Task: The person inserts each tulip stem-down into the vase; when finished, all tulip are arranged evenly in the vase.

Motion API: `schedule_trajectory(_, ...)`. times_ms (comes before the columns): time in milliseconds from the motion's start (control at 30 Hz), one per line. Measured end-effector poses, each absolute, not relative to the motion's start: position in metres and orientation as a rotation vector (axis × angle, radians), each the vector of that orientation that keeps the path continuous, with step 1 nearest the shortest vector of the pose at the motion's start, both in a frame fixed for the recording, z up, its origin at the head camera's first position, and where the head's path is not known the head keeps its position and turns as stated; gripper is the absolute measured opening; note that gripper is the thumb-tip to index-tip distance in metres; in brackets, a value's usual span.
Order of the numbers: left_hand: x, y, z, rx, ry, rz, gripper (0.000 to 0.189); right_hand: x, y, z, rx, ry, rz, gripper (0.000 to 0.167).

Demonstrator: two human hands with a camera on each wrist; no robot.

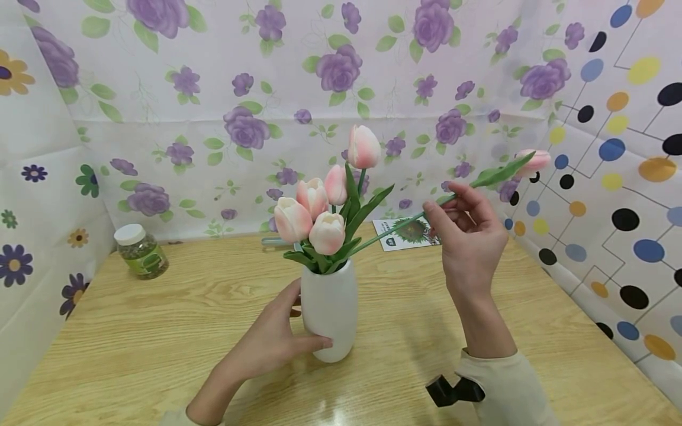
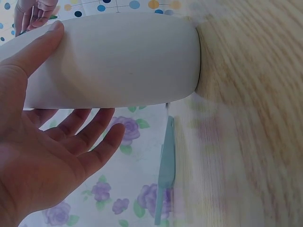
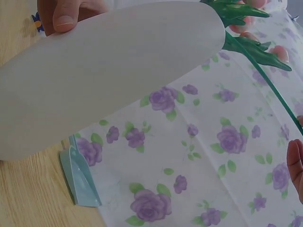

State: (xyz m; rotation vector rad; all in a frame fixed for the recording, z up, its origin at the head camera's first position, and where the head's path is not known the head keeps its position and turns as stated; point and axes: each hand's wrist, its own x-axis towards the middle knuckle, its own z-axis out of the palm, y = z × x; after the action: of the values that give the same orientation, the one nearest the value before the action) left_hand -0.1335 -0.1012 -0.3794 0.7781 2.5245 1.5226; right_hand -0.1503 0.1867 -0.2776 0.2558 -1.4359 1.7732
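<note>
A white vase (image 1: 333, 313) stands upright on the wooden table, holding several pale pink tulips (image 1: 327, 233) with green leaves. Low on its left side, my left hand (image 1: 272, 337) grips it, thumb across the front and fingers round behind. The left wrist view shows that thumb (image 2: 45, 45) lying along the vase wall. My right hand (image 1: 471, 236), to the right of the vase, pinches another tulip (image 1: 533, 162) by its green stem (image 1: 396, 227). This stem slants down leftward to the vase mouth, where leaves hide its lower end; its bloom points up and right.
A lidded jar (image 1: 141, 253) stands at the back left. Behind the vase lies a pale teal scoop-like tool (image 3: 80, 182). A printed card (image 1: 389, 239) with a plant picture lies at the back right. Patterned cloth (image 1: 176, 89) walls the table on three sides.
</note>
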Motion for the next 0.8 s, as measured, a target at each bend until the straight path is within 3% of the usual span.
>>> schedule_trajectory(800,-0.133,-0.102,-0.380,0.768,2.547,1.511,0.094,-0.142,0.171,-0.264,0.503,-1.449,1.626,0.042)
